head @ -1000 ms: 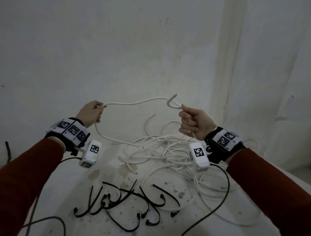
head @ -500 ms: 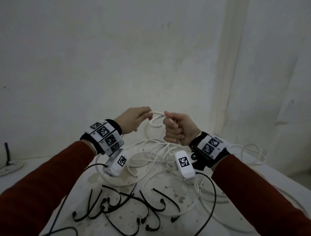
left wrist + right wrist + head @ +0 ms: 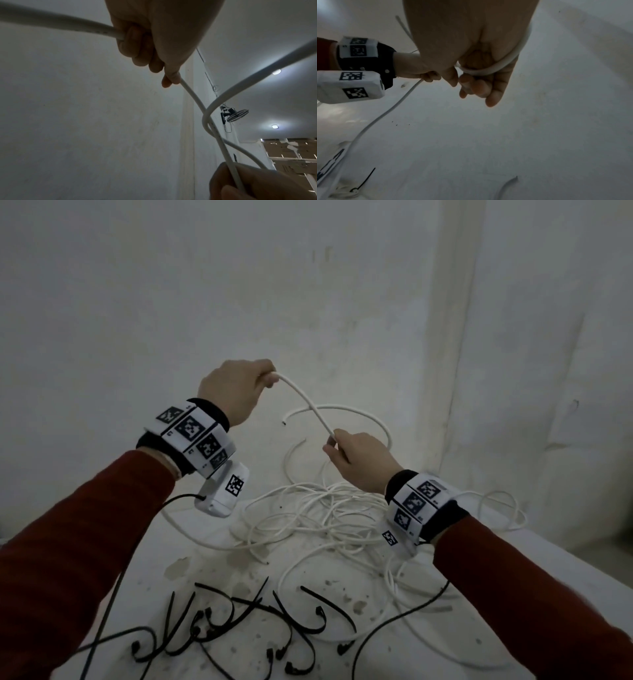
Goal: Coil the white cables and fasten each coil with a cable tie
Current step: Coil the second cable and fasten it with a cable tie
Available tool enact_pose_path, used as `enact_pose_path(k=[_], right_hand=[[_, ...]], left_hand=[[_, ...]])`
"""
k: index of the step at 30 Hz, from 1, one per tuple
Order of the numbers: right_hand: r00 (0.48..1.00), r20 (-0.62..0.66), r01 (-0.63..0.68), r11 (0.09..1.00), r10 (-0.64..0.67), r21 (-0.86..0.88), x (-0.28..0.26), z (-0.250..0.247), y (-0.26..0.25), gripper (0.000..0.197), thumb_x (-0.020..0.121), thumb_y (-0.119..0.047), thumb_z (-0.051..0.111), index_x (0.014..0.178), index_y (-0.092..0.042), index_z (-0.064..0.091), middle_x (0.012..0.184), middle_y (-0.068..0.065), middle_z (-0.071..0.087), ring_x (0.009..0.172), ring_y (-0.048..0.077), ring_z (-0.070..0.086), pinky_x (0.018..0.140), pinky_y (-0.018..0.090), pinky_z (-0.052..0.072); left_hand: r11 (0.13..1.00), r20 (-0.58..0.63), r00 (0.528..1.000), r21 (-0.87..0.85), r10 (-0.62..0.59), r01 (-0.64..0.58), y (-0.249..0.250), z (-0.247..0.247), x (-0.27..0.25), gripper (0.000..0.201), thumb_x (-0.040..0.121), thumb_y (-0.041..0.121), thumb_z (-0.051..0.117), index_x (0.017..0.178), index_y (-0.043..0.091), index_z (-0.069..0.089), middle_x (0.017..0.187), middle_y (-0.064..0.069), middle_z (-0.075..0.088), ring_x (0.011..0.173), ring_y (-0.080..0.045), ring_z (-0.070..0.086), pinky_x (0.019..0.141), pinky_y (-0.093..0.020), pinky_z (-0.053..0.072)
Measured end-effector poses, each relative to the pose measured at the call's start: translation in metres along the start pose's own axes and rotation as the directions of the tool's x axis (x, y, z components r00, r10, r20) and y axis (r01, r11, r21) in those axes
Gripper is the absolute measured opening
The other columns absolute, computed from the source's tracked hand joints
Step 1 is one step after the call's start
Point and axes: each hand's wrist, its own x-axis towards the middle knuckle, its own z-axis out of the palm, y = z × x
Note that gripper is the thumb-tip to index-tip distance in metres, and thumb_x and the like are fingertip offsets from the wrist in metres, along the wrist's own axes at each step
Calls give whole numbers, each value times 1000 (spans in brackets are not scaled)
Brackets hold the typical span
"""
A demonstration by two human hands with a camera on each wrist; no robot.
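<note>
Cable runs taut between both hands, raised above the far tangle: left hand grips its upper end, right hand pinches it lower, holding a loop.

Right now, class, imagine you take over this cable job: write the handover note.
Left hand: grips the white cable, raised.
Right hand: pinches the same cable lower down, holding one loop with its free end showing.
Remaining white cables: a loose tangle on the table.
Black cable ties: lying at the near edge, untouched.
Done: one loop.
Left: finish the coil, tie it, repeat.
</note>
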Motion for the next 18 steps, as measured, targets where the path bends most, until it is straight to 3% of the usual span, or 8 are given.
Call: enact_pose_path(k=[4,7,10,13,14,16,17,18], right_hand=[[995,-19,101,992,-103,-73,1,-1,4,26,101,-26,42,108,-5,55,75,11,65,71,34,59,57,33,32],[948,-102,266,928,-301,-262,-8,3,4,24,98,-20,45,88,-3,58,61,12,61,58,34,56,62,38,49],[843,-187,370,795,-505,-480,-12,4,22,27,96,-19,45,77,-8,61,63,5,60,70,26,60,103,40,40],[792,-236,365,747,-563,-556,-17,-3,33,23,95,-20,50,80,-10,64,79,5,66,100,27,64,115,44,25],[781,-239,377,740,-578,-557,-19,-5,34,24,96,-20,50,79,-10,64,78,5,66,98,26,66,116,44,24],[792,-196,422,750,-578,-508,-21,-10,30,30,98,-22,45,75,-10,60,61,4,59,65,22,63,112,41,34],[818,-179,418,778,-547,-469,-21,-12,28,32,98,-26,41,76,-10,58,52,3,53,49,23,55,99,40,47],[859,-167,381,823,-484,-422,-23,-16,25,35,98,-30,38,78,-9,57,46,3,50,40,25,50,72,38,56]], left_hand=[[998,-37,998,25,-56,57,-2,-4,6,32,100,41,36,89,19,57,71,-4,53,67,-31,51,57,-34,36],[994,-32,994,32,-108,109,-13,-11,12,33,100,42,35,87,18,55,70,-8,52,64,-31,50,56,-34,35],[990,11,991,31,-135,134,-26,-14,17,35,100,43,35,87,18,55,72,-9,54,64,-32,51,57,-34,38],[989,83,986,54,-144,140,-34,-9,16,36,99,42,34,88,17,57,72,-9,54,64,-32,51,57,-35,40],[988,102,984,61,-147,141,-35,-7,16,36,99,42,34,88,17,57,70,-8,53,63,-32,50,56,-34,39],[988,122,982,78,-145,136,-36,-4,16,36,99,44,33,87,18,56,65,-5,50,59,-30,48,54,-32,37],[988,124,983,92,-138,128,-36,-4,18,37,99,44,32,86,18,55,63,-4,48,57,-28,46,53,-31,36],[987,125,984,109,-130,117,-36,-5,19,37,99,45,32,86,19,54,61,-3,47,55,-27,45,53,-31,35]])
